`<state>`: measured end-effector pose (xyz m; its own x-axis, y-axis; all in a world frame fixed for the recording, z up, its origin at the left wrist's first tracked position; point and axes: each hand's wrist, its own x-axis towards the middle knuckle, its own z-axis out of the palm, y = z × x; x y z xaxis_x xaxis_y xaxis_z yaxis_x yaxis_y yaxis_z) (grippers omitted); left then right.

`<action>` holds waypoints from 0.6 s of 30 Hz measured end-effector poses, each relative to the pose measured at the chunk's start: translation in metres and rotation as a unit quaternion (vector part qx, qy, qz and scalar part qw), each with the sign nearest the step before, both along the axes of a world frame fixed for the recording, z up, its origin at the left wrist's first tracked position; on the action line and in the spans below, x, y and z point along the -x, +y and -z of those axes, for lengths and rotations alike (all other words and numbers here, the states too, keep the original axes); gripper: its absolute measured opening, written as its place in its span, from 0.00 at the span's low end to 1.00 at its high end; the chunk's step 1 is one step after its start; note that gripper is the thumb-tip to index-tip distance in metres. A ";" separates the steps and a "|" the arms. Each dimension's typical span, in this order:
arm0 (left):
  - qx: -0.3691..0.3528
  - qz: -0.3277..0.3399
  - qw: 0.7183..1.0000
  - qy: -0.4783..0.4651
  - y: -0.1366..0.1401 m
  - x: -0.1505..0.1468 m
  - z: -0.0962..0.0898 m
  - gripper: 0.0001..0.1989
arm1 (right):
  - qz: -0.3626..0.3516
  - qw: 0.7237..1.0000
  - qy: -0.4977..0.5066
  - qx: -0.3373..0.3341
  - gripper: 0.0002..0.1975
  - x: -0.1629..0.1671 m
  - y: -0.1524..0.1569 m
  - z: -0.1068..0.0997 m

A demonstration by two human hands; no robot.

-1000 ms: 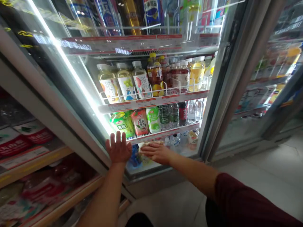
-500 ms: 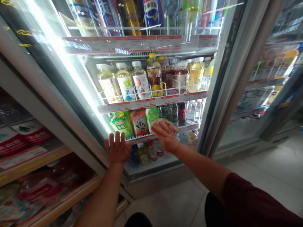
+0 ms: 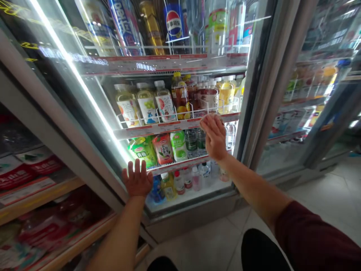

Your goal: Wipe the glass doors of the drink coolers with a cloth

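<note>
Lit shelves (image 3: 158, 128) are glowing behind a glass door (image 3: 191, 195). Near its middle, the right hand (image 3: 216, 137) is holding a pale cloth (image 3: 202, 122) under closely gathered fingers, edges peeking out at the fingertips. At near left, the left hand (image 3: 137, 180) is resting splayed, gripping nothing visible. Beyond, a green pack (image 3: 143, 150) is reading 青梅, white-capped bottles (image 3: 165, 101) 茶π; a far bottle (image 3: 173, 24) is showing Pepsi's logo.

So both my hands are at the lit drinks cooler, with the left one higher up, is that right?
Not quite: in the head view, your right hand is higher and your left hand is lower. Both are at the lit drinks cooler.
</note>
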<state>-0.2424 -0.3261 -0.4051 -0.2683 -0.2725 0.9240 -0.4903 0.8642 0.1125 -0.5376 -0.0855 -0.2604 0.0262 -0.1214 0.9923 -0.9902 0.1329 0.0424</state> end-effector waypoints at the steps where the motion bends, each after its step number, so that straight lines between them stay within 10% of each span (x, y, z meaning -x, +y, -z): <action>1: 0.004 -0.001 1.000 -0.001 0.000 0.000 0.000 0.30 | 0.004 0.999 -0.017 0.028 0.34 -0.001 -0.002 0.000; 6: 0.014 -0.006 1.000 -0.001 -0.002 -0.001 0.002 0.30 | -0.035 0.994 0.019 -0.098 0.30 -0.039 -0.016 0.079; 11: 0.022 -0.002 1.000 -0.005 -0.004 -0.002 0.003 0.30 | -0.127 0.897 0.166 -0.389 0.19 -0.067 -0.012 0.152; 14: 0.016 0.001 1.000 -0.002 -0.003 -0.002 0.002 0.30 | -0.131 0.900 0.191 -0.370 0.19 -0.051 0.000 0.128; 18: 0.000 0.005 1.000 0.007 -0.001 0.000 0.000 0.30 | -0.054 0.982 0.079 -0.162 0.28 -0.008 0.010 0.045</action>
